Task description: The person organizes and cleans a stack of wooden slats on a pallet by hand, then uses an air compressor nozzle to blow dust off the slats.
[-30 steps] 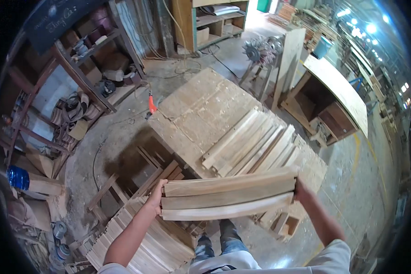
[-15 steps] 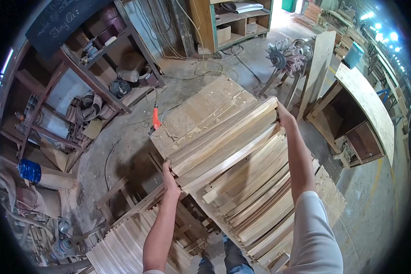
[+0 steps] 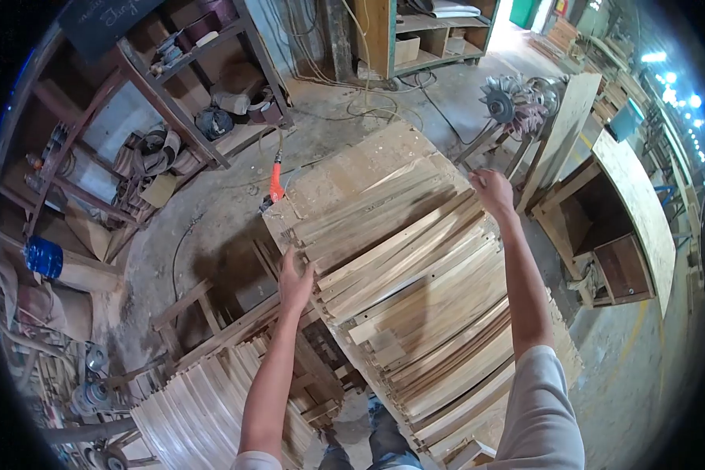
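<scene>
Several curved pale wooden slats lie in a row across a chipboard table. My left hand hovers with fingers spread at the near left ends of the slats, holding nothing. My right hand is lifted over the far right ends of the slats, fingers loosely curled and empty. Both hands are just off the newest slats laid at the far end of the row.
Another pile of curved slats sits low at my left. An orange tool hangs at the table's far corner. Cluttered metal shelves stand left, a cutter machine and a wooden cabinet right.
I carried a bundle of three slats over the table, set it down on the far end of the row, and both hands have let go.
</scene>
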Available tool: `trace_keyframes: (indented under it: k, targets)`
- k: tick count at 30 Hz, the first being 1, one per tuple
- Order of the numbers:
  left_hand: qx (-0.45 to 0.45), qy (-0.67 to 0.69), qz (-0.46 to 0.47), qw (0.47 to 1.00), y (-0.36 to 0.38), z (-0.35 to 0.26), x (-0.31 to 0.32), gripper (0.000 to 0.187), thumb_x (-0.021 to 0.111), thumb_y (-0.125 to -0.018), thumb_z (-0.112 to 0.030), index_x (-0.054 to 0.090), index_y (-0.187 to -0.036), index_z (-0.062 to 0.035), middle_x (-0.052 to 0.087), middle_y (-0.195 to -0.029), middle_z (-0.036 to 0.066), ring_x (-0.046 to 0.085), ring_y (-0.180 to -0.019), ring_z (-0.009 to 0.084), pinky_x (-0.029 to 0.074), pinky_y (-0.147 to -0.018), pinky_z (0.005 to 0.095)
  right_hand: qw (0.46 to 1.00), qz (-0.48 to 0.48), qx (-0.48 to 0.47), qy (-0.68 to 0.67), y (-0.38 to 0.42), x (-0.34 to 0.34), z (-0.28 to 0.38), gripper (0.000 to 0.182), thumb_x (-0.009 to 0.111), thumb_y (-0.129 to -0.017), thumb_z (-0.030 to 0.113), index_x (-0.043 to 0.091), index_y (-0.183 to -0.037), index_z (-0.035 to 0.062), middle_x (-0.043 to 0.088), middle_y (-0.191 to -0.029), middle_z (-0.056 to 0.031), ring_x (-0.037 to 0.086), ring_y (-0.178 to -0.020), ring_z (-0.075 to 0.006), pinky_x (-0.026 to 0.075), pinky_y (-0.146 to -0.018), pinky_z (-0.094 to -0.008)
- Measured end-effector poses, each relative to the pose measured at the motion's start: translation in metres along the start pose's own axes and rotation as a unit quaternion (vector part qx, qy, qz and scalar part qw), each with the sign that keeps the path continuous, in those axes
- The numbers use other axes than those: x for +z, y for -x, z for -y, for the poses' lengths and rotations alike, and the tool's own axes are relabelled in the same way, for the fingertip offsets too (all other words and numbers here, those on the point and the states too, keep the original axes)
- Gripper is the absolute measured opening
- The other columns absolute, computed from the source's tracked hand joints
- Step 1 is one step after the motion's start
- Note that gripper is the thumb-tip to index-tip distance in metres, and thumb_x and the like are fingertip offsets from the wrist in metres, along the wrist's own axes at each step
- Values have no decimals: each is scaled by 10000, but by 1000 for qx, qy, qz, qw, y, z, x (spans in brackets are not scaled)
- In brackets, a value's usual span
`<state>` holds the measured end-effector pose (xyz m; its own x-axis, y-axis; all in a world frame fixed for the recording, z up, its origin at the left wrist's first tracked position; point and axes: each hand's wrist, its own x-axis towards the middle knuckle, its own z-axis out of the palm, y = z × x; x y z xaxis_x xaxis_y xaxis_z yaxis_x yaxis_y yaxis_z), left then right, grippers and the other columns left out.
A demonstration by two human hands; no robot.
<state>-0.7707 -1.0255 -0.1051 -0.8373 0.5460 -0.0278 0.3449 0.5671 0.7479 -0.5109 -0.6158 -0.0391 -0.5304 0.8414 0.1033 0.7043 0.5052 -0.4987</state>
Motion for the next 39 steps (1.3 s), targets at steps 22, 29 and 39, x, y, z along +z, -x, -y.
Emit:
trace_keyframes:
  k: [22, 29, 39]
  targets:
    - [-143, -73, -34, 986, 296, 131, -259, 434, 655, -897, -171, 564, -1295, -23, 573, -1314, 182, 518, -1259, 293, 391, -1058, 364, 950, 141, -47, -273, 335, -28, 199, 409, 443, -1009, 230, 534, -1352, 26, 574, -1340, -110, 504, -1253, -203, 365, -1063, -344]
    - [-6, -106, -1, 994, 176, 230, -272, 493, 617, -928, -280, 527, -1317, 8, 524, -1355, 222, 483, -1274, 364, 365, -1077, 407, 736, 351, 350, -461, 672, 191, 233, 567, 512, -968, 475, 517, -1349, 54, 602, -1256, -144, 568, -1146, -228, 431, -996, -370]
    - [-350, -110, 444, 818, 39, 329, -224, 1035, 297, -792, -875, 434, -1448, -86, 453, -1469, 95, 402, -1350, 243, 252, -1134, 371, 392, 118, 577, -706, 812, 322, 291, 967, 305, -861, 805, 169, -1550, 140, 221, -1587, -87, 252, -1437, -265, 200, -1166, -403]
